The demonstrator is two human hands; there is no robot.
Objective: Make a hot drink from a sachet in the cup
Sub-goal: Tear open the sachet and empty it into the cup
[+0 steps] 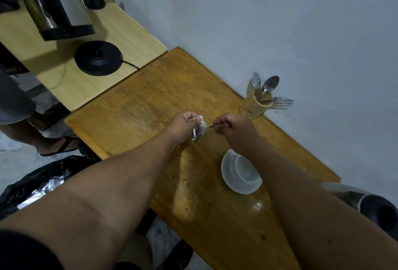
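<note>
Head view: left hand (183, 122) grip clamped on silver sachet (199, 127), right hand (233, 126) grip pinching its corner.

Both of the person's forearms are bare from elbow to wrist, with no watch, band or ring visible on the left hand (183, 124) or the right hand (234, 128). At the picture's lower left corner, on the left upper arm well away from the wooden table (133, 105), the edge of a black sleeve (23, 252) shows, short and ending above the elbow. The fingers are curled, knuckles rounded, and the nails cannot be made out. The right arm shows no sleeve before the picture's edge.
</note>
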